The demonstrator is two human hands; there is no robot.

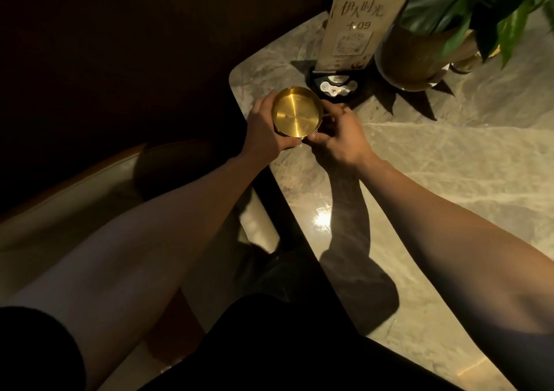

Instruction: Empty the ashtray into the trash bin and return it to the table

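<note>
A round gold metal ashtray (296, 112) with a shiny bare inside is held near the far left corner of the marble table (449, 163). My left hand (263, 127) wraps its left side, thumb along the near rim. My right hand (338, 134) grips its right and near edge with the fingertips. I cannot tell whether the ashtray rests on the table or hovers just above it. No trash bin is in view.
A table sign on a black base (332, 86) stands just behind the ashtray. A potted plant (419, 55) sits to its right. A cream padded seat (75, 205) lies to the left, below the table edge. My dark-clothed legs are at the bottom.
</note>
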